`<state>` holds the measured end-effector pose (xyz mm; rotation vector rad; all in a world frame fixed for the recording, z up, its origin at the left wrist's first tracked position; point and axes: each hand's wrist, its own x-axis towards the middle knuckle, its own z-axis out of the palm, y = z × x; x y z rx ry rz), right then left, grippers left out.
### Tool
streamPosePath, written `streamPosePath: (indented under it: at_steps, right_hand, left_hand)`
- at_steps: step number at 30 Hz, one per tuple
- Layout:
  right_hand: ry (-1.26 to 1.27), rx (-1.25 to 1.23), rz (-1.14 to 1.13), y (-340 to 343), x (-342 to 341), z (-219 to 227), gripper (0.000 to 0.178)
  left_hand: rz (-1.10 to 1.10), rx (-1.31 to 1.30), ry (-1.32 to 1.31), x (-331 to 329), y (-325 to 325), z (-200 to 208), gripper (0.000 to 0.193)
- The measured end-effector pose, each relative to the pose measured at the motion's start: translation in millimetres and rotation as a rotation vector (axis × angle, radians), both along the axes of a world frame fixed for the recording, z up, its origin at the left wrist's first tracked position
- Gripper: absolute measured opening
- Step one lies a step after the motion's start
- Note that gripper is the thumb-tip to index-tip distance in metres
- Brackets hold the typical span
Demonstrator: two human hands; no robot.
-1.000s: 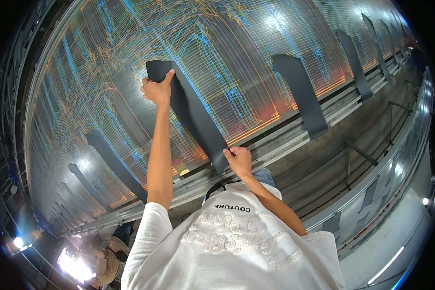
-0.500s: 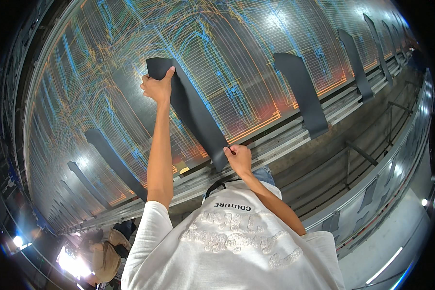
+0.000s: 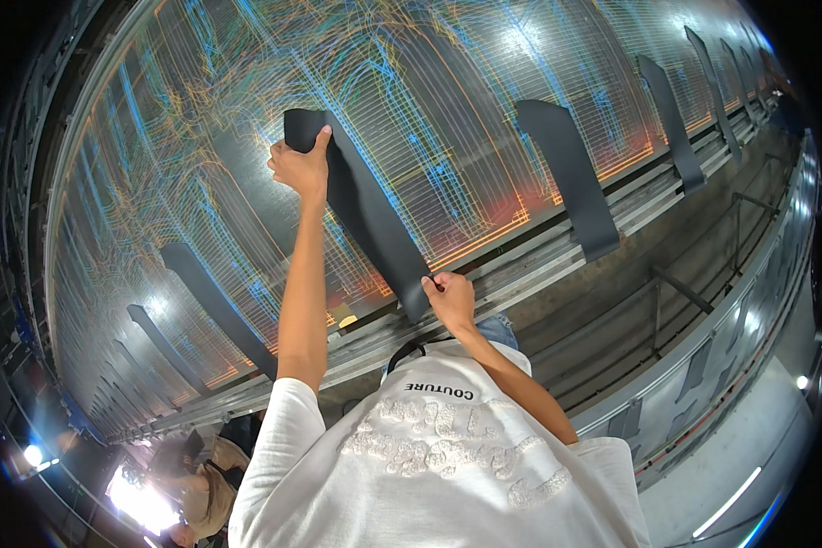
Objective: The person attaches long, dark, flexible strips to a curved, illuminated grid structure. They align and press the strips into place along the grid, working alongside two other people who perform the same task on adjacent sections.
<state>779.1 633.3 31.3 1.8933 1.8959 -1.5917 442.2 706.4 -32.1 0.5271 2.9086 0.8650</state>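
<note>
Freshly nudged rightward up top, a black strip is pinched by left hand and right hand. Placement seems unsettled.

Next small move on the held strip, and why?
Perhaps ease the right hand back slightly to tauten the strip: that hand pinches it near its lower end, the left hand grips its upper end, and its left edge looks wavy between.

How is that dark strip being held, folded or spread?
Spread lengthwise: the dark strip runs from the left hand by its far end to the right hand by its near end.
</note>
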Motion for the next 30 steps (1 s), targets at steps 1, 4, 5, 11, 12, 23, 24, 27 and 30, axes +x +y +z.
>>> streamPosePath:
  at_steps: [1,4,5,11,12,23,24,27,30]
  right_hand:
    - [0.005,0.009,-0.005,0,0,0,0.032]
    - [-0.074,0.095,-0.010,1,-2,6,0.031]
    - [-0.082,0.097,-0.001,1,-3,7,0.032]
    - [-0.068,0.152,0.090,0,-4,2,0.037]
    - [-0.063,0.151,0.100,3,-3,3,0.037]
    - [0.142,0.443,-0.244,69,116,52,0.026]
    - [0.098,0.516,-0.265,85,138,56,0.021]
    - [0.063,0.714,-0.550,129,194,44,0.024]
    - [-0.062,0.744,-0.584,171,270,-13,0.065]
  left_hand:
    - [0.040,0.017,0.038,0,-1,-1,0.102]
    - [0.107,0.067,0.217,8,0,2,0.117]
    - [0.098,0.081,0.321,15,0,2,0.114]
    - [-0.429,-0.086,0.373,49,-15,3,0.063]
    - [-0.525,-0.093,0.335,63,-22,0,0.063]
    - [-0.984,-0.265,0.115,219,-156,37,0.100]
    - [-0.977,-0.264,0.129,218,-156,38,0.102]
    - [-0.953,-0.243,0.155,216,-155,42,0.109]
    - [-0.972,-0.197,0.139,218,-143,51,0.113]
